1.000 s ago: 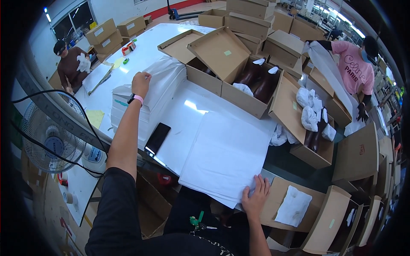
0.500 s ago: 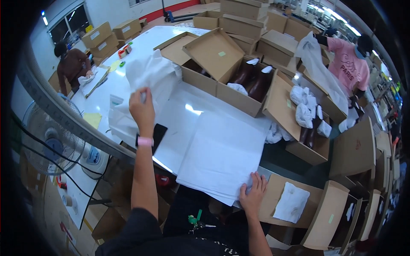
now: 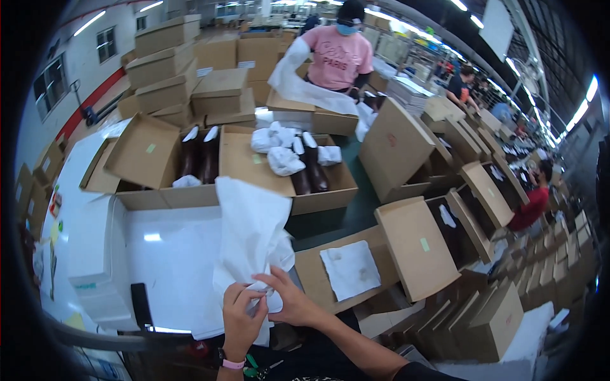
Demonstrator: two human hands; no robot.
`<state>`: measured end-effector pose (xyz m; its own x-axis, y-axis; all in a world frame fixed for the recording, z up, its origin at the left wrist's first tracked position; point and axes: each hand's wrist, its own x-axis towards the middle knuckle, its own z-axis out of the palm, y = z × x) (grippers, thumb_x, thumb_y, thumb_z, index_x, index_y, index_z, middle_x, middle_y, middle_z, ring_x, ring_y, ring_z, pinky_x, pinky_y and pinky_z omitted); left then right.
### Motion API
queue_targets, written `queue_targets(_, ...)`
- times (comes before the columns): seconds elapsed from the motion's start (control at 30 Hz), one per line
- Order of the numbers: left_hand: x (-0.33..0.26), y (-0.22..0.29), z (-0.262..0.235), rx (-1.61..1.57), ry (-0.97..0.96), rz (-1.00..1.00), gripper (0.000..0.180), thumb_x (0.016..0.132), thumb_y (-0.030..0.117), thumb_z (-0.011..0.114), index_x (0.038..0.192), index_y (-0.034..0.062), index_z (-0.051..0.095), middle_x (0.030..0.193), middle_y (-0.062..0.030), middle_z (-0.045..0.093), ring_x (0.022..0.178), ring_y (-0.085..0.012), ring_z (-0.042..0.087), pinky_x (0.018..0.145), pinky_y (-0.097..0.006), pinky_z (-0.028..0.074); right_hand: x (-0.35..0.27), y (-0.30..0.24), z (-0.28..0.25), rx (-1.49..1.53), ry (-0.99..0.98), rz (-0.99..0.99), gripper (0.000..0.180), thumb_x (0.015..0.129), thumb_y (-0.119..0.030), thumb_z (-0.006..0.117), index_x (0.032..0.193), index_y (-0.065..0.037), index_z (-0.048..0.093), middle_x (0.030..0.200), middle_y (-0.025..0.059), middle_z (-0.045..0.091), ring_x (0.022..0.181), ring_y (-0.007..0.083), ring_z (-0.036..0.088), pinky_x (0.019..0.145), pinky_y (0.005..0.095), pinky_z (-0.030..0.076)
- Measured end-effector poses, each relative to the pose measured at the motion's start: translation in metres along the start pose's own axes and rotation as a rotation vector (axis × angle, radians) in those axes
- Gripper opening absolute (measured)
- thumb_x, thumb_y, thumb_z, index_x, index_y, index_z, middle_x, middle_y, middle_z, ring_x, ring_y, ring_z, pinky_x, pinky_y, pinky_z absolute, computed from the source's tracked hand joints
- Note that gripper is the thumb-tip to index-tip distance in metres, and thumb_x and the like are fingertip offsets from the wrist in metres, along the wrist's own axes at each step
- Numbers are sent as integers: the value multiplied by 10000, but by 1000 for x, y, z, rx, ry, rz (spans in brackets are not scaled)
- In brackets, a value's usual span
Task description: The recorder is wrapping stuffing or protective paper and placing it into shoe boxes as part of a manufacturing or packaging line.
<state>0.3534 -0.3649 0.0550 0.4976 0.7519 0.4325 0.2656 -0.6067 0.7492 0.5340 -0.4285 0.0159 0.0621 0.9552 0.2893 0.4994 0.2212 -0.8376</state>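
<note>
Spreading across the left of the view, the bench (image 3: pixel 95 241) is covered by a stack of white sheets (image 3: pixel 171 254), with a black phone (image 3: pixel 141 305) lying near its near edge. Along the far edge sit two open cardboard boxes: the left box (image 3: pixel 143 162) holds a pair of dark brown boots (image 3: pixel 198 159), and the right box (image 3: pixel 254 168) holds more boots (image 3: pixel 308 168) among crumpled white paper wads (image 3: pixel 279 149). More open boxes crowd the floor off the bench's right edge, one (image 3: pixel 346 273) with a flat paper sheet inside. Beyond the far boxes a person in a pink shirt (image 3: pixel 337 54) handles another long sheet. At the bench's near right corner a white tissue sheet (image 3: pixel 251 235) rises upward, bunched at its lower end where both hands meet. The left hand (image 3: pixel 241 320), with a pink wristband (image 3: pixel 232 364), is closed on the gathered bottom of the tissue. The right hand (image 3: pixel 292 301) pinches the same bunch from the right, fingers curled into the paper and touching the left hand's fingertips. The tissue hangs above the stack, clear of the boxes.
</note>
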Motion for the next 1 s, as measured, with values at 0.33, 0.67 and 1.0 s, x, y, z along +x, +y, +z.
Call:
queue_targets(0.33, -45, -11, 12, -127, 359, -231, 966, 962, 303, 836, 1720, 16, 310, 1758, -215, 329, 1651, -428, 301, 1371, -539, 168, -28, -16, 46, 97, 358, 106, 605, 913, -82, 863, 1474, 23, 662, 1446, 252, 713, 1357, 405, 696, 1127, 443, 566)
queue_targets(0.67, -67, -48, -18, -904, 135, -825, 711, 1176, 493, 549, 1717, 89, 328, 1592, -194, 527, 1460, -395, 543, 1219, -575, 494, -38, -84, 65, 108, 30, 40, 437, 1034, -191, 710, 1439, -33, 660, 1243, 244, 624, 1329, 454, 531, 1108, 494, 448)
queue_targets(1.0, -57, -44, -6, -1118, 141, -822, 642, 1167, 455, 426, 1540, -52, 553, 1468, -201, 658, 1237, -378, 724, 1039, -503, 632, -39, -88, 58, 100, 513, 2, 872, 895, -371, 917, 1616, -99, 509, 1582, 237, 419, 1431, 463, 459, 1230, 572, 383)
